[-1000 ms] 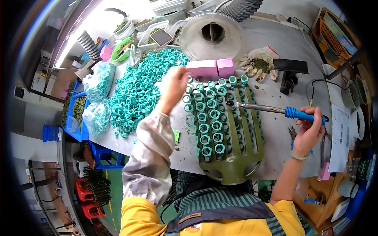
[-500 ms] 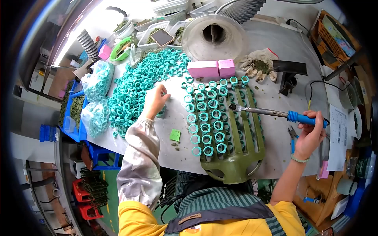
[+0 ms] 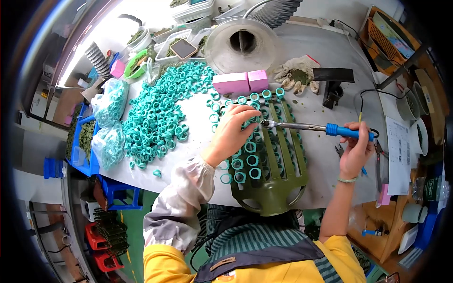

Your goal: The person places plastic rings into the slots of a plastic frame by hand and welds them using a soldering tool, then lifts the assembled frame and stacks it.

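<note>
My right hand (image 3: 356, 151) grips the blue handle of a soldering iron (image 3: 302, 126), its metal shaft pointing left over an olive-green slotted rack (image 3: 271, 186). My left hand (image 3: 233, 132) is above the rack's left rows, fingers bent and closed close to the iron's dark tip. Whatever is between those fingers is too small to make out. Teal rings (image 3: 255, 173) stand in rows along the rack's slots, mostly on its left side; my left hand covers some. A large heap of loose teal rings (image 3: 158, 113) lies left of the rack.
Pink blocks (image 3: 231, 84) lie behind the rack, beside a stained glove (image 3: 298, 74) and a black stand (image 3: 333, 87). A wide metal funnel (image 3: 243, 47) stands farther back. Bagged rings (image 3: 109, 101) are at left. Pliers (image 3: 379, 162) and a paper sheet (image 3: 398, 155) lie at right.
My left hand has moved right from beside the ring heap to the iron's tip above the rack. The whole view has shifted slightly. My right hand still holds the soldering iron.
</note>
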Demonstrator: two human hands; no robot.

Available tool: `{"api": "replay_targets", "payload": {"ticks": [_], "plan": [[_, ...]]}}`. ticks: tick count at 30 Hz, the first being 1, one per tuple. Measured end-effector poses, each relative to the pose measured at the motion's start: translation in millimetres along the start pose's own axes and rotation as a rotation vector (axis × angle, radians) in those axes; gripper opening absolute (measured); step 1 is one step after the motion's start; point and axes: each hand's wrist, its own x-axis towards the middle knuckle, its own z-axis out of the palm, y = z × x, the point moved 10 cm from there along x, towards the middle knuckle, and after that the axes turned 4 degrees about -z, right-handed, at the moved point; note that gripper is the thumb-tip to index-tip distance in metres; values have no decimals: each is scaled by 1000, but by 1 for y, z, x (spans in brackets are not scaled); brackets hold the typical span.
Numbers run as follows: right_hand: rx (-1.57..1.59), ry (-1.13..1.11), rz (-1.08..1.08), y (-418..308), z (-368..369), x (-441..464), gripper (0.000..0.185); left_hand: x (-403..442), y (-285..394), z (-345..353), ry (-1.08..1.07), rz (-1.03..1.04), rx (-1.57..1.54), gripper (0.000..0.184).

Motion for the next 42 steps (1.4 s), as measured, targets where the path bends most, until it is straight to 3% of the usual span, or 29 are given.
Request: {"api": "replay_targets", "payload": {"ticks": [14,16,18,19,21,24,26,29,32,36,42], "plan": [[9,68,14,-4,-18,3,28,11,-2,15,-39,163,125,27],[-2,53,25,-9,-16,3,27,14,-26,-22,82,-43,-55,21],[5,49,37,-10,-17,3,27,5,-79,-74,280,-144,27,12],[-2,64,29,-11,-19,3,27,-7,-99,-96,291,-175,225,9],[-13,92,12,-11,-22,3,27,-43,-150,-122,192,-349,583,16],[-12,72,17,-13,-19,2,27,-84,-170,-131,182,-497,703,34],[-10,58,24,-14,-16,1,27,-98,-175,-119,139,-569,683,35],[-17,36,29,-16,-14,0,28,-103,-163,-110,211,-454,647,32],[-23,32,24,-19,-15,-1,29,-106,-158,-121,332,-479,305,29],[-26,46,15,-24,-16,-3,29,-111,-165,-112,264,-659,-252,29],[-37,46,12,-25,-25,-3,29,-60,-48,-64,56,-318,-387,28]]}}
